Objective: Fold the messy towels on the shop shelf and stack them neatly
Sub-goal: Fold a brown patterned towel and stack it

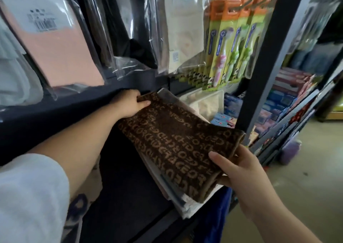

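A folded brown towel with tan letters lies on top of a stack of pale folded towels on the dark shelf. My left hand reaches into the shelf and grips the towel's far corner, thumb on top. My right hand holds the near right corner, with the thumb pressed on top and the fingers underneath. The stack's lower layers show only at their edges, below and behind the brown towel.
Bagged cloths hang above on the left. Packaged toothbrushes hang upper right. A white bin with cream cloth sits behind the stack. A black upright post stands on the right, with boxed goods beyond.
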### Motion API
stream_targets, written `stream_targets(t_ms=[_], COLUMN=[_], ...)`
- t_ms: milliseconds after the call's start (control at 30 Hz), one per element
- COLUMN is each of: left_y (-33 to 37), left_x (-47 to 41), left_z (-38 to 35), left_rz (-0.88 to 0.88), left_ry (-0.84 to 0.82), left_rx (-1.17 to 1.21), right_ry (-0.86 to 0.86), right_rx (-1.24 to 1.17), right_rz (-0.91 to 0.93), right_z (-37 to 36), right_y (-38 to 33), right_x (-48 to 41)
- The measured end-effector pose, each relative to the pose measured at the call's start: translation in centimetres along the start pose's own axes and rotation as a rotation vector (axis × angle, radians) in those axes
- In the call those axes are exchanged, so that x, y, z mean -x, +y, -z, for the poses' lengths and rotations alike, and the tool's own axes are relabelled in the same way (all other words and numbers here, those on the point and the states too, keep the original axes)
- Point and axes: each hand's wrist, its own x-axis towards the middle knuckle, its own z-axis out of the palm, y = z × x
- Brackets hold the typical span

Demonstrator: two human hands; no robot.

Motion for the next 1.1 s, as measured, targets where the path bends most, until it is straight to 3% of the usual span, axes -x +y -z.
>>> stream_targets(t_ms=[100,367,600,833,1100], left_y=[0.0,2.4,2.2,2.1,2.4], left_x=[0.1,-1.4,-2.4,-2.6,-2.3], left_z=[-0.4,1.5,-1.1,-0.7,-1.4], left_rz=[-0.053,-0.254,-0.349,-0.34,-0.37], left_ry=[0.006,0.27,0.147,0.275,0.321], left_rx=[-0.141,-0.246,-0.534,-0.409,-0.336], right_ry=[0.053,0.102,0.158,0.19,0.247], right_rx=[0.062,0.043,0.166,0.127,0.267], right_rz=[0.012,0.099,0.105,0.138,0.212], right_z=[-0.2,-1.6,-1.8,-1.3,-1.3], right_y=[0.5,0.7,2.2,1.2,1.4], right_x=[-0.3,-0.9,-0.7,-0.1,0.7])
